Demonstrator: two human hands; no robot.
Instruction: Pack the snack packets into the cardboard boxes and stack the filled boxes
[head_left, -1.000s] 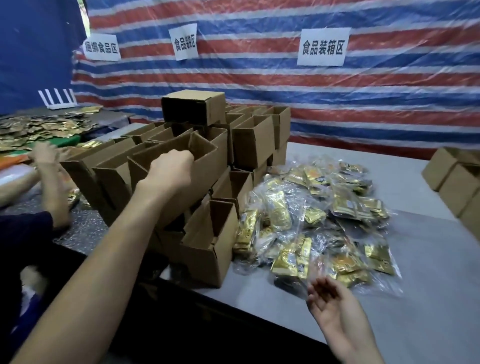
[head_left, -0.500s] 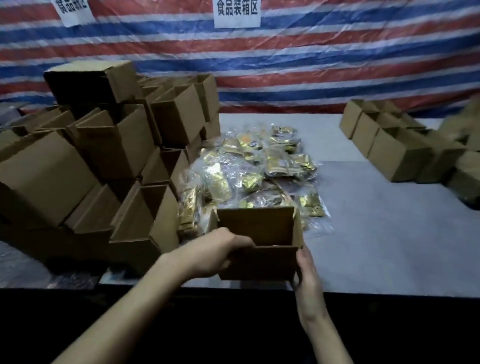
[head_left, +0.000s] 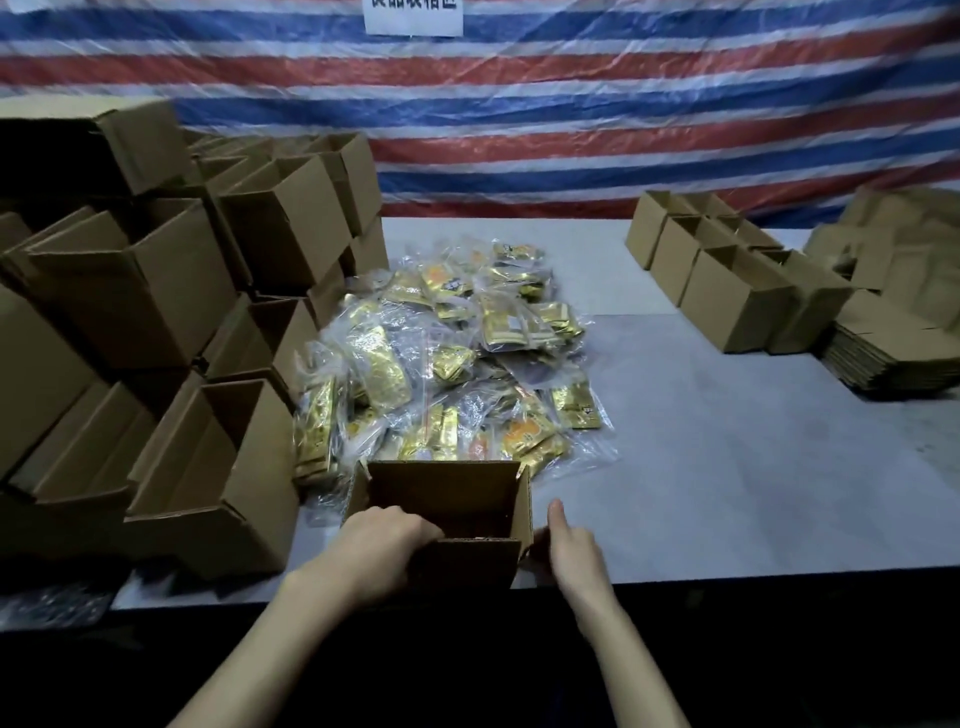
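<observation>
An open, empty cardboard box (head_left: 447, 493) stands at the table's near edge, right in front of me. My left hand (head_left: 382, 545) grips its near left rim, fingers curled over the edge. My right hand (head_left: 569, 545) lies against the box's right side with the thumb raised; its fingers are hidden behind the box corner. Just behind the box lies a heap of gold snack packets (head_left: 447, 353) in clear plastic bags.
A tall pile of empty open boxes (head_left: 156, 322) fills the left side. More open boxes (head_left: 727, 275) and a stack of flat cardboard blanks (head_left: 893, 358) sit at the right. The grey table (head_left: 727, 467) ends at a striped tarp wall (head_left: 519, 130).
My left hand took a box from the left pile and brought it in front of me. My right hand came against its side. The view swung right and down.
</observation>
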